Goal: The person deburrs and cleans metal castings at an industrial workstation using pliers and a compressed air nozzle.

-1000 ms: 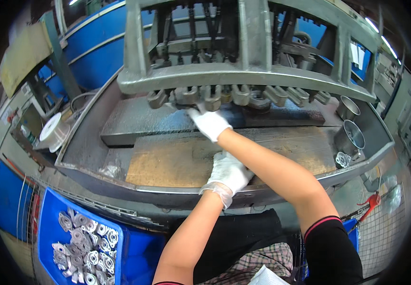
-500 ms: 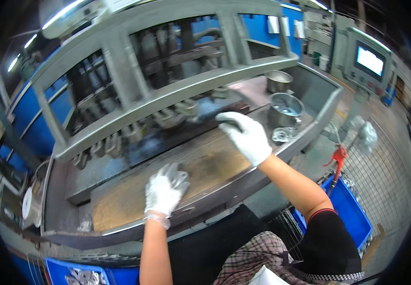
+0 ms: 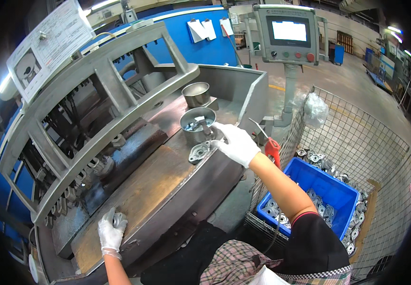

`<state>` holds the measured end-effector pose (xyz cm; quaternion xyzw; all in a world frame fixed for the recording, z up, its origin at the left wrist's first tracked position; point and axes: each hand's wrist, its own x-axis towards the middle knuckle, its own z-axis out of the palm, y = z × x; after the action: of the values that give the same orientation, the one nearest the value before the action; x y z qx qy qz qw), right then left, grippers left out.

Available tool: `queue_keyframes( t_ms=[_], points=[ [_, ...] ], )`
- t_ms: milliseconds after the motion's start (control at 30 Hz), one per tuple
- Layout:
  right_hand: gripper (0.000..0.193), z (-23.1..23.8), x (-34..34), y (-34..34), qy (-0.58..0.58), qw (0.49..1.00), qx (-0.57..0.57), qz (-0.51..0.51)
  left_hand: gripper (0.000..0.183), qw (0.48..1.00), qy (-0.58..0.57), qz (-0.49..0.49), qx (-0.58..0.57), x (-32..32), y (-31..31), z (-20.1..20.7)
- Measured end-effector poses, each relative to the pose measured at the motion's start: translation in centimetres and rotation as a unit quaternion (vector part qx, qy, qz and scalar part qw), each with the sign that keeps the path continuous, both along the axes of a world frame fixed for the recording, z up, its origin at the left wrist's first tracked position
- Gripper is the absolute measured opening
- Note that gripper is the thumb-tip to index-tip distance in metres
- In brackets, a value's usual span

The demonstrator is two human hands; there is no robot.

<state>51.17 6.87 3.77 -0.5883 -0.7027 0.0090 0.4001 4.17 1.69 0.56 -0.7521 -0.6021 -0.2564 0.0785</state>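
My left hand (image 3: pixel 111 232), in a white glove, is closed around a small grey metal casting (image 3: pixel 119 219) at the near-left end of the wooden board (image 3: pixel 141 192). My right hand (image 3: pixel 237 145), gloved too, is over the bench's right edge, its thumb and fingers apart. Its fingertips are close to the rim of a steel pot (image 3: pixel 197 114) with small bluish pieces inside. Just below those fingertips, a flat metal casting with a round opening (image 3: pixel 199 152) lies by the board's far end.
A second steel pot (image 3: pixel 196 93) stands behind the first. A grey machine frame (image 3: pixel 115 126) rises along the left, above rows of metal fixtures. To the right are a control panel (image 3: pixel 288 35), a red air gun (image 3: pixel 273 151), and a wire cage (image 3: pixel 381 156) with a blue bin (image 3: pixel 329 190) of castings.
The view has swung right, bringing the cage and bin into fuller sight. My right hand has moved from above the board to beside the pot. The left stays at the board with the casting.
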Motion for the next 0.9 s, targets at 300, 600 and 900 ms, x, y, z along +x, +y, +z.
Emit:
queue_keyframes(
  t_ms=[300, 600, 900],
  points=[
    [0.028, -0.5, 8.0, -7.0, 0.159, 0.975, 0.135, -0.076, 0.052, 0.956, -0.291, -0.035, 0.001, 0.8, -1.3, 6.4],
    [0.029, -5.2, 10.2, -8.5, 0.111, 0.974, 0.094, -0.174, 0.051, 0.998, 0.031, -0.005, -0.054, 0.4, 3.0, -1.4],
    [0.042, -10.1, 12.1, -8.6, 0.256, 0.964, -0.052, -0.05, 0.053, 0.986, -0.154, -0.067, -0.015, 3.5, 1.6, 7.0]
  ],
)
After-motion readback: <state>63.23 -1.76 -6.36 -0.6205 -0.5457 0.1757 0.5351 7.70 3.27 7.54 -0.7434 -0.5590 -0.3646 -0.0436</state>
